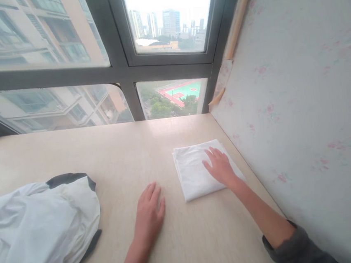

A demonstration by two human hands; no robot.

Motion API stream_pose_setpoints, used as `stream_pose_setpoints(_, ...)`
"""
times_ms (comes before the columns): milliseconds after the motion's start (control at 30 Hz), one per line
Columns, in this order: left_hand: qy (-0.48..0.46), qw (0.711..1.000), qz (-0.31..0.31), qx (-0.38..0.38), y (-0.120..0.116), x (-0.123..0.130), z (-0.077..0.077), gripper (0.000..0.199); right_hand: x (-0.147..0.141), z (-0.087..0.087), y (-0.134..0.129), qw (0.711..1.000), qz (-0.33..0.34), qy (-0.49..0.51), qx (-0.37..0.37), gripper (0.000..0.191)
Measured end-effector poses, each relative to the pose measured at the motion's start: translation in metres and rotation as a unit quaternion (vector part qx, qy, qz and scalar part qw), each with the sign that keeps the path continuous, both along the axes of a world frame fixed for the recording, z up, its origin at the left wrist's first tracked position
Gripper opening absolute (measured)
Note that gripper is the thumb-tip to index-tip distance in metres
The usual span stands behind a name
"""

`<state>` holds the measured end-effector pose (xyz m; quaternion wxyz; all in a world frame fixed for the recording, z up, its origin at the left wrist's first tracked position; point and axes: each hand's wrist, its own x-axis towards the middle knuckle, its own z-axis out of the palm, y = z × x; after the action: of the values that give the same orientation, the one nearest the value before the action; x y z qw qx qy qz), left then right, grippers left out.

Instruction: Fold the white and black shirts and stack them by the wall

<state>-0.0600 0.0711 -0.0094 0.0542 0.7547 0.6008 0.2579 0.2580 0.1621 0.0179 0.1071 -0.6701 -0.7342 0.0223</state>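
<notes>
A white cloth [195, 175], folded into a flat, layered rectangle, lies on the right part of the pale tabletop [128, 152]. My right hand [219, 164] rests palm down on its upper right area, fingers spread. To the left of the cloth, my left hand [150, 210] lies on the bare surface, fingers stretched out and thumb slightly apart, holding nothing. A crumpled heap of white fabric [38, 227] with dark edging, perhaps a garment, sits at the far left, apart from both hands.
Along the right side rises a wall [304, 115] with flowered wallpaper, peeling near the corner. Dark window frames [123, 72] close off the back edge of the surface. Buildings and a sports court [184, 91] show through the glass.
</notes>
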Motion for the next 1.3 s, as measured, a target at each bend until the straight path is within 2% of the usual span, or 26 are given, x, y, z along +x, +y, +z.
stream_pose_setpoints(100,0.0,1.0,0.0,0.002,-0.001,-0.001,-0.001,0.038,-0.024,-0.016,-0.021,1.0,-0.006,-0.007,-0.016,0.061)
stream_pose_setpoints(167,0.001,1.0,0.0,0.005,-0.001,-0.002,-0.001,0.038,-0.029,-0.026,-0.021,0.999,-0.013,-0.011,-0.029,0.062)
stream_pose_setpoints(267,0.004,1.0,0.001,0.01,-0.002,-0.002,-0.001,0.037,-0.016,-0.03,0.006,0.999,-0.023,-0.011,-0.041,0.061)
stream_pose_setpoints(467,0.001,1.0,-0.001,0.016,-0.002,-0.003,-0.002,0.038,0.017,-0.019,0.078,0.997,-0.045,-0.016,-0.065,0.061)
stream_pose_setpoints(567,-0.008,1.0,0.001,0.012,-0.003,-0.002,-0.002,0.037,0.021,-0.017,0.094,0.996,-0.063,-0.008,-0.062,0.061)
stream_pose_setpoints(633,-0.008,1.0,0.0,0.01,-0.003,-0.002,-0.002,0.037,0.021,-0.016,0.096,0.997,-0.065,-0.003,-0.048,0.059)
stream_pose_setpoints(733,-0.009,1.0,-0.002,0.005,-0.004,-0.003,-0.001,0.036,0.016,-0.018,0.081,0.998,-0.052,0.016,0.016,0.051)
stream_pose_setpoints(867,-0.041,0.999,0.003,0.002,-0.003,-0.003,-0.001,0.034,-0.016,-0.027,0.023,0.988,0.042,0.088,0.118,0.043)
stream_pose_setpoints(933,-0.06,0.998,0.006,-0.001,-0.004,-0.001,0.001,0.033,-0.039,-0.034,-0.017,0.983,0.09,0.105,0.12,0.044)
stream_pose_setpoints(1033,-0.076,0.997,-0.017,-0.014,-0.008,0.0,0.009,0.034,-0.067,-0.043,-0.068,0.986,0.087,0.103,0.098,0.046)
stream_pose_setpoints(1133,-0.068,0.997,-0.027,-0.016,-0.017,-0.01,0.027,0.035,-0.079,-0.045,-0.092,0.99,0.095,0.079,0.067,0.045)
stream_pose_setpoints(1200,-0.025,0.999,0.02,0.008,-0.026,-0.027,0.045,0.036,-0.079,-0.044,-0.094,0.99,0.104,0.07,0.058,0.045)
stream_pose_setpoints(1300,0.096,0.982,0.153,0.059,-0.048,-0.067,0.073,0.039,-0.077,-0.042,-0.091,0.989,0.112,0.067,0.063,0.045)
